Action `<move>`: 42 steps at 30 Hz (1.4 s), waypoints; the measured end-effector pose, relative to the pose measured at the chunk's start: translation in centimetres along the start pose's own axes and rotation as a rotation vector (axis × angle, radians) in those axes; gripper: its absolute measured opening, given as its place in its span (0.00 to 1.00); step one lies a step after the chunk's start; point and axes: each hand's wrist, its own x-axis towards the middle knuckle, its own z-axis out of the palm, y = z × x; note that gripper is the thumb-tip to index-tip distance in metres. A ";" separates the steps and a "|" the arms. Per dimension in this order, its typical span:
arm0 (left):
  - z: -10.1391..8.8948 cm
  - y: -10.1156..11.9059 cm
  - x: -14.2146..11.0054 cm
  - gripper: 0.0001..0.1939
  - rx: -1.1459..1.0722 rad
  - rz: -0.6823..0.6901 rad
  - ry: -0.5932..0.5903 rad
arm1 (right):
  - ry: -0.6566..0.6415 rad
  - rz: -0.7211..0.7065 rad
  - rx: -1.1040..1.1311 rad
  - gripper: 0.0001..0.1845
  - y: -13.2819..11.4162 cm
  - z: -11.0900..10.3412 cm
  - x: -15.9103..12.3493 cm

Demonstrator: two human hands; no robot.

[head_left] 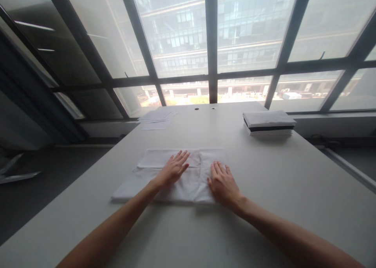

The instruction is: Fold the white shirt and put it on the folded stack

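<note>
A white cloth (182,186), partly folded, lies flat on the white table in front of me. Its right part is folded over, with a crease running front to back. My left hand (173,169) rests on the middle of the cloth, palm down with the fingers stretched out. Near the cloth's right edge, my right hand (223,185) lies flat with its fingers extended forward. Neither hand grips anything. The cloth beneath both palms is hidden.
On the table (293,205), a stack of folded cloths (268,121), white with a dark layer, sits at the back right. Sheets of paper (155,119) lie at the back left. Large windows (176,33) rise beyond the far edge, and a dark curtain (32,88) hangs at left.
</note>
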 end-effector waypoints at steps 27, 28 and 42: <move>-6.0 -12.1 -9.2 0.23 -0.415 -0.852 0.079 | -0.106 -0.279 0.046 0.31 5.8 -0.5 0.6; -6.1 -11.9 -9.3 0.24 -0.464 -0.859 0.060 | -0.101 -0.277 0.043 0.31 5.7 -0.5 0.6; -7.6 -10.5 -9.6 0.33 -0.920 -0.828 0.006 | -0.108 -0.267 0.026 0.32 5.6 -0.4 0.7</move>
